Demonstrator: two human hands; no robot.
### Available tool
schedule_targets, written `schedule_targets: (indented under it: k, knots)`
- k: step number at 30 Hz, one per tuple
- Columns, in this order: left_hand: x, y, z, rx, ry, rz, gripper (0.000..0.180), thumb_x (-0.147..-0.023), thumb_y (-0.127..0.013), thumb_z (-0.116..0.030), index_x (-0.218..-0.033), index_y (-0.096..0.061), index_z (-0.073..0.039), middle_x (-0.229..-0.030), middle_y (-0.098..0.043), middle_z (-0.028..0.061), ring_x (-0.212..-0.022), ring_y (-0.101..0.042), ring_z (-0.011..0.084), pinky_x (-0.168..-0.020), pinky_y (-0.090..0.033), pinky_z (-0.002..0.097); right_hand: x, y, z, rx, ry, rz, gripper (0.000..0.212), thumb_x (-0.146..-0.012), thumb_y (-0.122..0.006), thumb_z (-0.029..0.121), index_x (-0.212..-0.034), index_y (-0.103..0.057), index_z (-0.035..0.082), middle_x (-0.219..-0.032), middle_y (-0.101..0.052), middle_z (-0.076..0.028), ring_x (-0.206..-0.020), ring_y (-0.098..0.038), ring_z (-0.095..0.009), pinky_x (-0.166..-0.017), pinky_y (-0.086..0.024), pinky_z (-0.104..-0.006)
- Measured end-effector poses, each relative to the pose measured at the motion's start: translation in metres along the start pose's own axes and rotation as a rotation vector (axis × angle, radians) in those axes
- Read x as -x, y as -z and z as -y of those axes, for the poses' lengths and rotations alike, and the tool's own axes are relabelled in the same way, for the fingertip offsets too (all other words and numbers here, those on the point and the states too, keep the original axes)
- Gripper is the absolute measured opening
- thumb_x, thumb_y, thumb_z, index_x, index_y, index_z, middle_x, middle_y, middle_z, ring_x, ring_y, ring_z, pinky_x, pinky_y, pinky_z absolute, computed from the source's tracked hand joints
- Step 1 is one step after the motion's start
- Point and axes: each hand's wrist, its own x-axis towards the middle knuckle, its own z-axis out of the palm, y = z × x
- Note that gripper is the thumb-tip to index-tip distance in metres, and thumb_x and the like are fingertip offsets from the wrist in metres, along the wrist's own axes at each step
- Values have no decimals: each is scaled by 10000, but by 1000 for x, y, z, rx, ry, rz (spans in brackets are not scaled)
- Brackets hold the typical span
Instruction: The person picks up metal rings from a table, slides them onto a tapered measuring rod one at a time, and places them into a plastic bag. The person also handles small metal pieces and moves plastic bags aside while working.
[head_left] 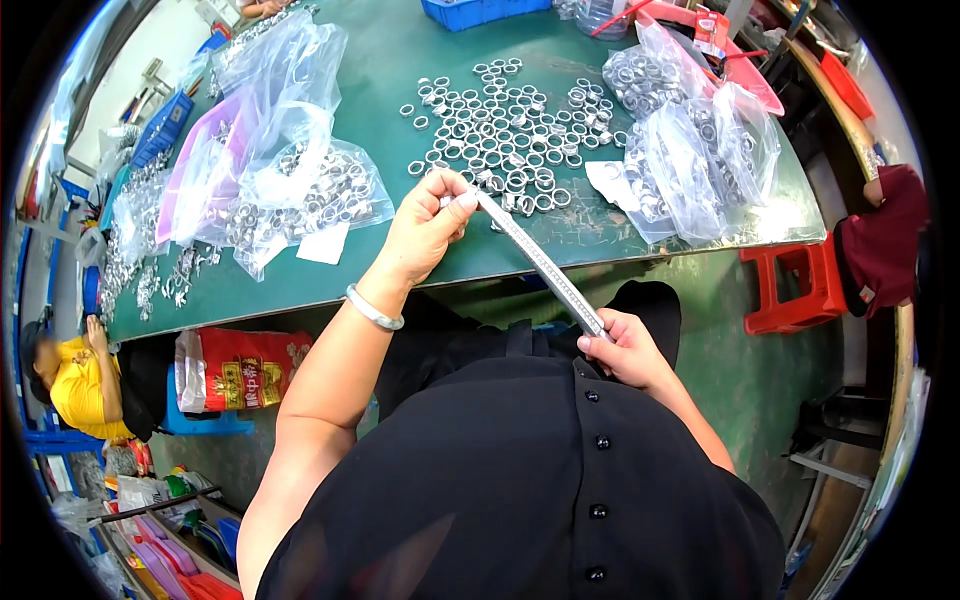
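A long silver ring sizing stick (545, 264), with a row of markings along it, slants across in front of my chest. My right hand (628, 347) is closed around its near end. At the far end my left hand (432, 222) is closed, thumb and fingers pinched at the tip; whether a small ring is also between them I cannot make out. Just beyond the left hand, many loose silver rings (490, 135) lie spread on the green table (380, 90). A silver bangle (374, 308) circles my left wrist.
Clear plastic bags of metal rings stand at left (310, 195) and right (670, 165). A purple tray (200, 160) and blue bin (470, 12) are on the table. A red stool (795, 285) stands at right. One person in yellow (85, 385) sits left, another in maroon (885, 240) is right.
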Motion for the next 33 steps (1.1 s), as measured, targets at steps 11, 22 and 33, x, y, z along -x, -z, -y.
schedule_targets:
  k: [11, 22, 33]
  knots:
    - [14, -19, 1, 67, 242, 134, 207, -747, -619, -13, -943, -555, -14, -721, -505, -5, -539, -410, 43, -469, -311, 160, -3, -6, 6, 6, 46, 22, 153, -771, -594, 84, -692, -465, 69, -591, -382, 89, -532, -311, -8, -461, -260, -185]
    - [18, -25, 1, 96, 268, 133, 241, -728, -634, -7, -954, -552, -5, -736, -498, -4, -541, -405, 48, -467, -312, 169, -4, -5, 1, 31, 98, 35, 145, -773, -596, 88, -698, -475, 63, -598, -382, 86, -551, -316, -17, -479, -276, -188]
    - [14, -20, 5, 271, 108, -17, 142, -794, -573, -69, -916, -527, -14, -751, -515, 19, -538, -393, 56, -473, -308, 179, -2, -5, 5, -10, 73, 41, 128, -774, -592, 82, -711, -482, 64, -602, -388, 86, -557, -321, -6, -483, -276, -179]
